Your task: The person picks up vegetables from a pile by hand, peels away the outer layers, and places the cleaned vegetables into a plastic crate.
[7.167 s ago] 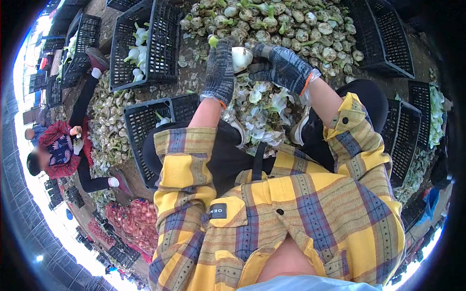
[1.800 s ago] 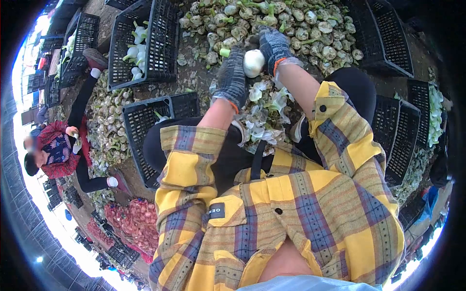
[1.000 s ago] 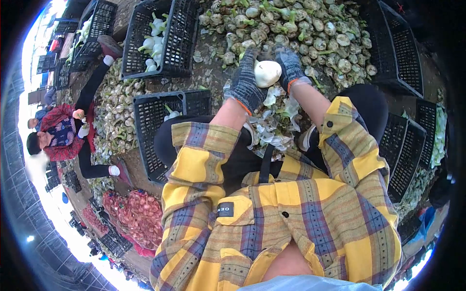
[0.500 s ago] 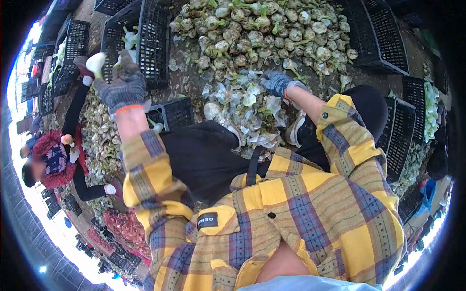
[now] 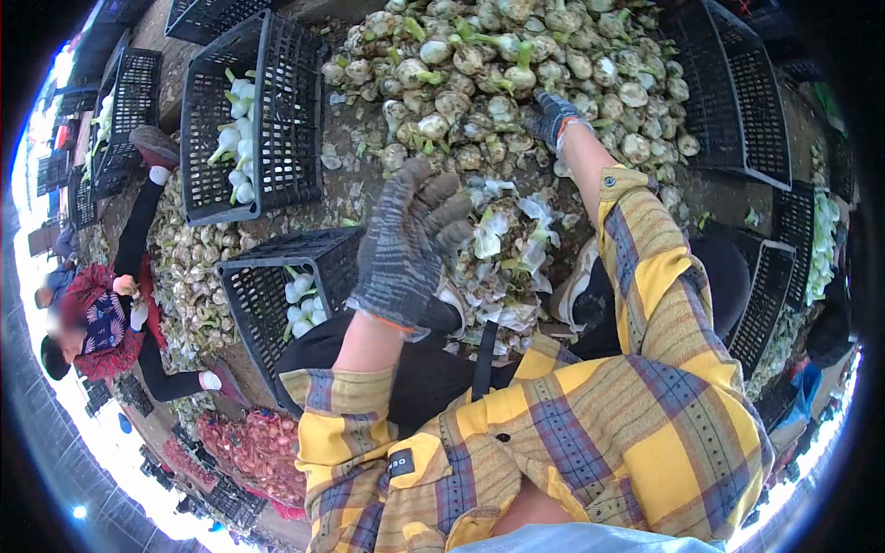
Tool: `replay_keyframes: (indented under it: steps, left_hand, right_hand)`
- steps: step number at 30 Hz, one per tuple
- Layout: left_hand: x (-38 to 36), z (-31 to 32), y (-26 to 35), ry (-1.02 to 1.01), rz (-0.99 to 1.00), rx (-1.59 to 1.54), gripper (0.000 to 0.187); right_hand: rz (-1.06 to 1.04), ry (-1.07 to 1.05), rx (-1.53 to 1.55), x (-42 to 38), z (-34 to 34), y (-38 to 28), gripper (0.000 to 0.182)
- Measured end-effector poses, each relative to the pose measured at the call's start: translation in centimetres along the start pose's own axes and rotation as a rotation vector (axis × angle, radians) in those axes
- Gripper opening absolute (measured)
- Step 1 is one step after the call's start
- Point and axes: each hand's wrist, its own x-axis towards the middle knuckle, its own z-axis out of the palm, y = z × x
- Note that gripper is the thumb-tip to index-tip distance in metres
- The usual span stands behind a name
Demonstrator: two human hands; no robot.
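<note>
My left hand [image 5: 415, 244], in a grey knit glove, is held above the ground near my knee, fingers spread with nothing in them. My right hand [image 5: 556, 118], also gloved, reaches to the near side of a large heap of unpeeled bulbs [image 5: 452, 103] with green stems, garlic or onion. Its fingers are apart and touch the bulbs; some fingertips are hidden among them. Loose papery skins [image 5: 530, 241] lie between my feet. To the left, clean white bulbs [image 5: 241, 138] rest inside a black plastic crate [image 5: 288, 120].
A smaller black crate [image 5: 267, 247] with white bulbs stands by my left leg. Stacked black crates [image 5: 737, 101] flank the heap at right. A person [image 5: 106, 309] sits at far left beside another heap [image 5: 198, 276]. Red mesh bags [image 5: 258, 452] lie lower left.
My left hand has let go of a white bulb by the left crate and moved right, toward my body. My right hand has moved forward from the skins to the heap.
</note>
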Motion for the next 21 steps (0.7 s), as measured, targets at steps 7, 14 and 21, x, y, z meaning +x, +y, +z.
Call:
replay_keyframes:
  steps: [7, 14, 21]
  left_hand:
    - [0.3, -0.4, -0.5, 0.043, 0.035, 0.101, 0.037]
    - [2.6, -0.6, -3.4, -0.053, 0.371, 0.828, 0.045]
    - [-0.2, 2.3, -7.1, -0.162, 0.186, 0.432, 0.041]
  right_hand:
    - [-0.103, 0.022, -1.679, -8.2, 1.8, -14.0, 0.031]
    - [-0.617, -0.51, -1.298, -19.9, 4.7, -24.0, 0.025]
    - [0.063, -0.469, -0.231, -33.2, 9.0, -27.4, 0.035]
